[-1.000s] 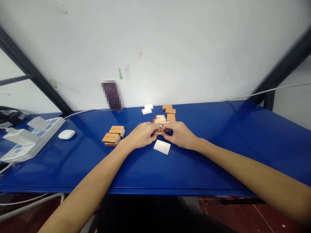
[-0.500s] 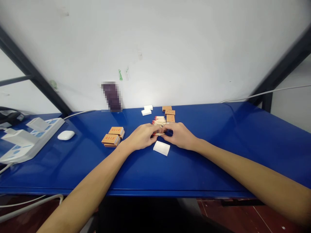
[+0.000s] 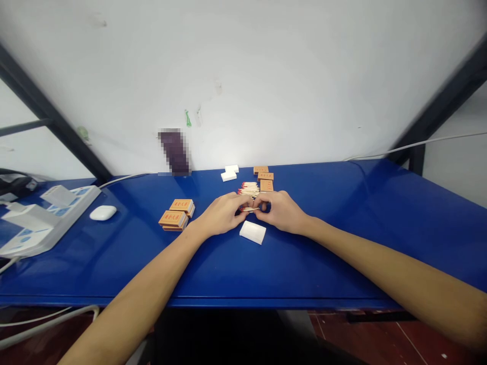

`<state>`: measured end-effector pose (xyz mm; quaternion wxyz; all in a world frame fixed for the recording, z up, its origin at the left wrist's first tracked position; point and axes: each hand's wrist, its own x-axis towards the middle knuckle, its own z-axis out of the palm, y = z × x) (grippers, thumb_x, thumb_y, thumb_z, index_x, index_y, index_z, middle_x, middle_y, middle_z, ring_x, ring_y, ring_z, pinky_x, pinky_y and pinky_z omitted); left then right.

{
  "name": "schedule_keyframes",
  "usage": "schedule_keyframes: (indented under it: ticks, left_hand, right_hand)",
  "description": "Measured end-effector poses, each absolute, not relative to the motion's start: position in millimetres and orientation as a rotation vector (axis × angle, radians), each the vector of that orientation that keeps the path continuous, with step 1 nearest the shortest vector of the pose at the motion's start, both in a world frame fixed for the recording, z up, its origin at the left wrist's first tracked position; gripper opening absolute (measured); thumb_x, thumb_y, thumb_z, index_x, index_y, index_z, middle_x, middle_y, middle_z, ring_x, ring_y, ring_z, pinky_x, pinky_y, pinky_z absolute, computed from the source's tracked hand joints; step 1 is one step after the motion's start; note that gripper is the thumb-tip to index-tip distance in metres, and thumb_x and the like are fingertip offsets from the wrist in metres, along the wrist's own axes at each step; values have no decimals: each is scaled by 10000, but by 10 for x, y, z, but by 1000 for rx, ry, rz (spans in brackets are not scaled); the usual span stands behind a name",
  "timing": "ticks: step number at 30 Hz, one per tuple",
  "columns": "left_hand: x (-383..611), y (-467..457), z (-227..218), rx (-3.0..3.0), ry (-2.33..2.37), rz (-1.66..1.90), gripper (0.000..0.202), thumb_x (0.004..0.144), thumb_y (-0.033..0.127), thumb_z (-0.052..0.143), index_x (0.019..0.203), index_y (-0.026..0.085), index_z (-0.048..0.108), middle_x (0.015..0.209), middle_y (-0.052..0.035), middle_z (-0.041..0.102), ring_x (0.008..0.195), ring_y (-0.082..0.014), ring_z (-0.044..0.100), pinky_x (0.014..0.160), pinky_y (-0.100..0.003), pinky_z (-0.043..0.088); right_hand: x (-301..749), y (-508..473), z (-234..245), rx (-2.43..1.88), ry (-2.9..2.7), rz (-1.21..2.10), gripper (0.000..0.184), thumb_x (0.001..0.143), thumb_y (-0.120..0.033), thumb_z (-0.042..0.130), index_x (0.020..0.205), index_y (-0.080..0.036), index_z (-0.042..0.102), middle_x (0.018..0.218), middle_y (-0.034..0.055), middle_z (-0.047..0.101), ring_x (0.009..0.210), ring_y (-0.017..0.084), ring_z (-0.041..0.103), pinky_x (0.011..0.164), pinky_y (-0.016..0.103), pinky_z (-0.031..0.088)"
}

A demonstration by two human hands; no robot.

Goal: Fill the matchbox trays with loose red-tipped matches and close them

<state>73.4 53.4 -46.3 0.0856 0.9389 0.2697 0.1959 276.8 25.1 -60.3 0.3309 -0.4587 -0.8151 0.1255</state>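
Observation:
Between the fingertips of both hands lies a small bunch of matches (image 3: 250, 209), red heads toward the left. My left hand (image 3: 225, 213) is closed on the head end, and my right hand (image 3: 280, 212) pinches the plain end. Just beyond the fingers is a loose pile of matches (image 3: 249, 189), its near part hidden by my hands. A white matchbox tray (image 3: 253, 232) rests on the table directly in front of my hands. Behind my right hand, an orange matchbox sleeve (image 3: 267, 185) lies closest, with further orange pieces (image 3: 265, 176) behind it.
Several orange matchboxes (image 3: 172, 218) are stacked left of my left forearm. Two white trays (image 3: 229, 176) sit near the wall. Further left are a white rounded case (image 3: 103, 213) and a white power strip with plugs (image 3: 57, 223), all on the blue table (image 3: 335, 203).
Both hands stay in nearly the same place over the matches, with only slight finger movement. The boxes and trays have not moved.

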Motion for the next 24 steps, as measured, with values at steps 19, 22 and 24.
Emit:
schedule_keyframes:
  ticks: [19, 22, 24]
  left_hand:
    - [754, 495, -400, 2811, 875, 468, 219, 842, 127, 481, 1042, 213, 507, 818, -7, 569, 799, -180, 527, 697, -285, 410]
    - [769, 487, -422, 2842, 897, 469, 243, 838, 121, 473, 1063, 211, 486, 809, -12, 555, 813, -195, 529, 703, -297, 411]
    - [778, 481, -434, 2866, 899, 474, 263, 833, 110, 463, 1077, 206, 469, 811, -18, 552, 818, -204, 529, 709, -306, 412]
  right_hand:
    - [2763, 252, -605, -1159, -2126, 384, 38, 767, -167, 633, 760, -187, 664, 628, -28, 631, 564, 108, 562, 569, 222, 402]
    - [2762, 251, -604, -1161, -2125, 382, 42, 773, -170, 628, 758, -187, 664, 637, -26, 638, 566, 108, 563, 568, 221, 400]
    - [2764, 255, -610, -1162, -2123, 384, 46, 774, -165, 625, 756, -188, 660, 640, -27, 638, 569, 108, 563, 576, 224, 402]
